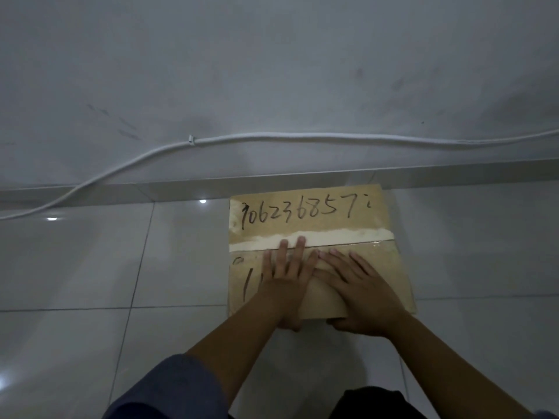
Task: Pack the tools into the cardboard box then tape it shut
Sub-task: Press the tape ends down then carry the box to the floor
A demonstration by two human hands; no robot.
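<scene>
A flat cardboard box (317, 213) lies on the tiled floor near the wall, its flaps folded down and black handwritten digits across the far flap. A pale torn strip and a length of clear tape (372, 244) run along the seam between the flaps. My left hand (287, 273) lies flat on the near flap, fingers straight and reaching the seam. My right hand (360, 285) presses flat beside it, fingers spread and pointing left, its thumb at the box's near edge. No tools or tape roll are visible.
A white cable (242, 138) runs along the grey wall and drops onto the floor at left. A grey skirting strip (453, 173) marks the wall's base just behind the box. Glossy white floor tiles (90, 267) surround the box. My knees show at the bottom edge.
</scene>
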